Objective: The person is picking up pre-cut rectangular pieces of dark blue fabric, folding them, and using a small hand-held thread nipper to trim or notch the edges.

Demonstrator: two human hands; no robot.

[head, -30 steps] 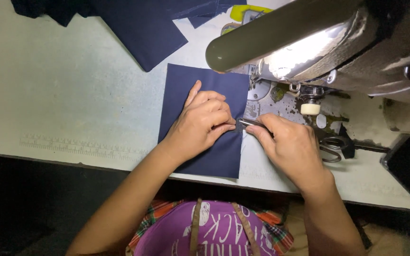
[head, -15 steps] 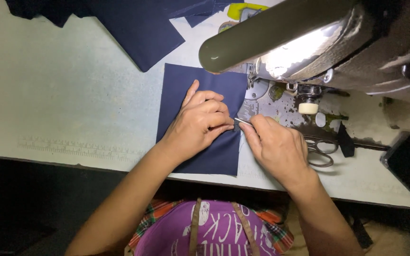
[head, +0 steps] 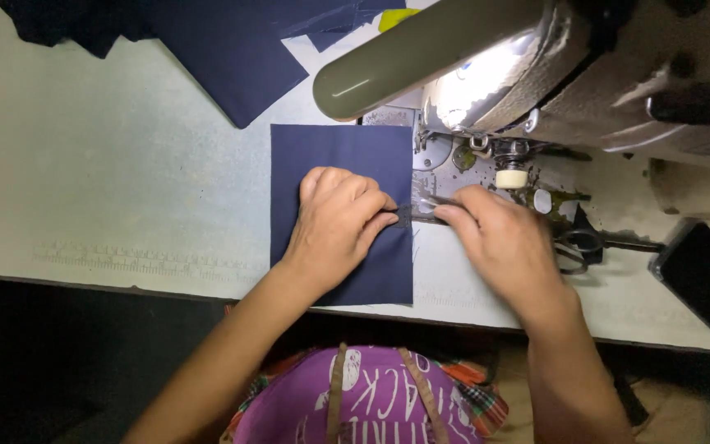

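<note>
Surface: pale sewing table (head: 84, 189), lit from the right, with a dark drop below its front edge; bare along the left side.
Far left corner: loose pieces of dark cloth (head: 232, 49) lie heaped at the back edge, well apart from the hands.
Cloth: a navy rectangle (head: 338, 148) lies flat at the middle of the table, its near edge close to the front edge, its right edge beside the machine's metal bed.
Left hand (head: 334, 226): palm down on the rectangle; fingers bent and pressed together, pinching a small dark strip (head: 404, 215) at the cloth's right edge.
Right hand (head: 507, 247): meets the left at that edge; thumb and forefinger closed on a thin metal tool (head: 429, 200), likely tweezers; I cannot tell whether its tips touch the strip.
Machine: grey sewing machine (head: 585, 74) fills the far right corner; its lamp glares on the needle area just beyond the right hand.
Scissors: black-handled scissors (head: 593, 242) lie on the table right of the right hand.
Risk: the strip may slip out of line if the pinch loosens; fingertips sit near the needle, so a careless push toward it could hurt them; glare could hide the edge.
</note>
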